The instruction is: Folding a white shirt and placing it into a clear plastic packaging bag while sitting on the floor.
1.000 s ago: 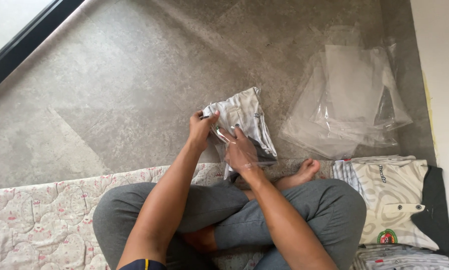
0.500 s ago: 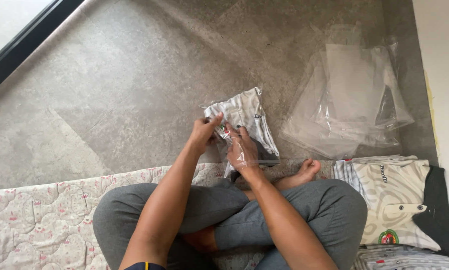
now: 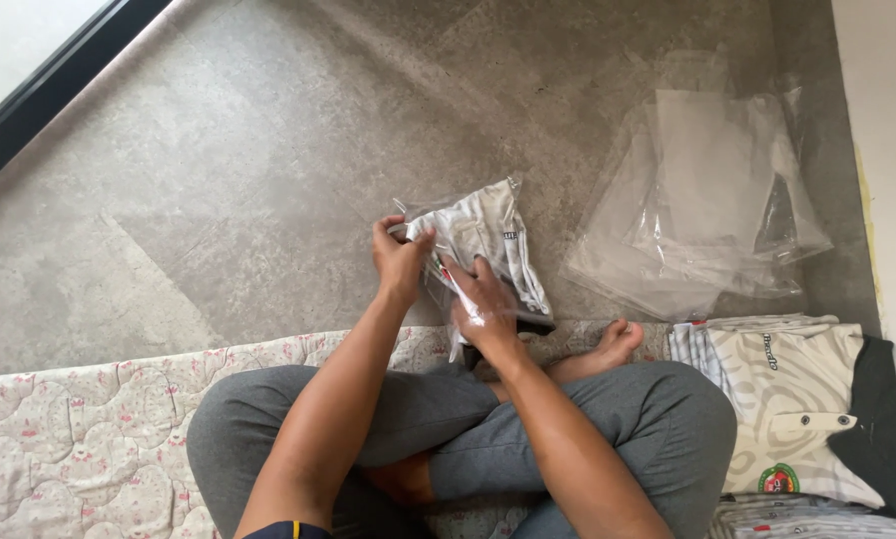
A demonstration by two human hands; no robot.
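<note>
The left hand (image 3: 400,262) has its fingers (image 3: 386,228) clenched on the upper left corner of a bagged shirt (image 3: 488,240). The right hand (image 3: 483,309) lies flat on the bag's lower part, fingers spread. The shirt sits on the floor (image 3: 219,180) at frame centre. Clear bags (image 3: 702,200) lie upper right; folded shirts (image 3: 797,399) are stacked lower right.

Grey mottled floor (image 3: 268,150), a dark frame (image 3: 59,85), perhaps a window's, upper left.
</note>
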